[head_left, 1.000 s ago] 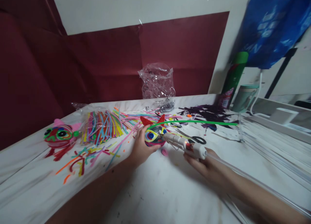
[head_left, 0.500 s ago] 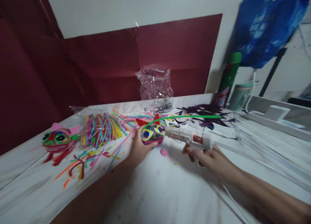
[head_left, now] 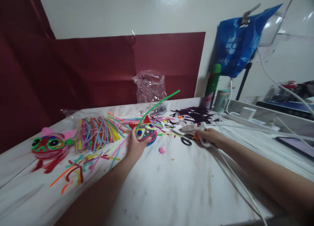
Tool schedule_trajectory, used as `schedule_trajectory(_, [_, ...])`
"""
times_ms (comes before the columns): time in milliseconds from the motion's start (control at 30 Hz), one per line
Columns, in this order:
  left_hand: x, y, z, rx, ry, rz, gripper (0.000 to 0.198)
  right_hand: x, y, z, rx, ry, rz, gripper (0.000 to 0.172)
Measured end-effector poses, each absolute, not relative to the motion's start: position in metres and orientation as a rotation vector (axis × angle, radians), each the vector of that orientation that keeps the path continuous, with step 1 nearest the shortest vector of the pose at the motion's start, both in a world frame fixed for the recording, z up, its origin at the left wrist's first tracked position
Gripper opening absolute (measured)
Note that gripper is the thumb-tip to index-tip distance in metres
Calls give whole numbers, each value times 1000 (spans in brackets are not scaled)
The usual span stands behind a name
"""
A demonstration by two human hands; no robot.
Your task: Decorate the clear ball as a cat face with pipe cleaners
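Both arms stretched forward, left hand cupped in a grip, right hand closed, knuckles up.

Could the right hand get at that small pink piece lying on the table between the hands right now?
Probably, but not freely. The pink piece lies uncovered on bare table; the right hand is closed round the glue gun, and the left hand grips the decorated ball.

one camera sits on the person's head, looking forward and down across the table toward the wall, near enough that the left hand and right hand lie mid-frame.
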State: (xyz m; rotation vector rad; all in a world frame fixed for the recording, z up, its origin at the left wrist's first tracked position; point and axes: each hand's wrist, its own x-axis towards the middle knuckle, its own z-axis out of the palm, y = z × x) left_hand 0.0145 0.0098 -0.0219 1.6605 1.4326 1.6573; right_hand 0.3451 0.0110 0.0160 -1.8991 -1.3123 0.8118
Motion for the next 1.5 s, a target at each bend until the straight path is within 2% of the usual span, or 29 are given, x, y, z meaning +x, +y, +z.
schedule_trajectory(233, [14,16,-29,1686,1452,1672,78,375,8,19,-2175,-1495,368,47])
schedule_trajectory(300, [15,16,-30,1686,1493,1644,78,372,1,25,-2195,-1558,242,43])
schedule_trajectory(433, [17,15,-28,1678,1515,1622,79,333,-16,32,-2008,-1778,101,23])
schedule_trajectory(600, [18,9,-25,1698,1422,1637,79,250,-24,21,-1638,-2180,361,14])
schedule_trajectory(733, [18,4,-24,1721,1369,1652,79,211,-19,6,-1632,-2179,462,21])
schedule_trajectory(867, [20,3,-23,1726,1364,1692,78,204,-15,-4,-1573,-2126,570,21])
schedule_trajectory(1133, [26,-4,-15,1859,1408,1665,75,207,-13,18,-1081,-1820,1017,44])
schedule_trajectory(1300, [27,-5,-15,1953,1479,1592,77,195,-5,35,-1065,-1773,878,39])
schedule_trajectory(1500, [26,-9,-14,2081,1503,1533,77,193,6,30,-1071,-1784,898,39])
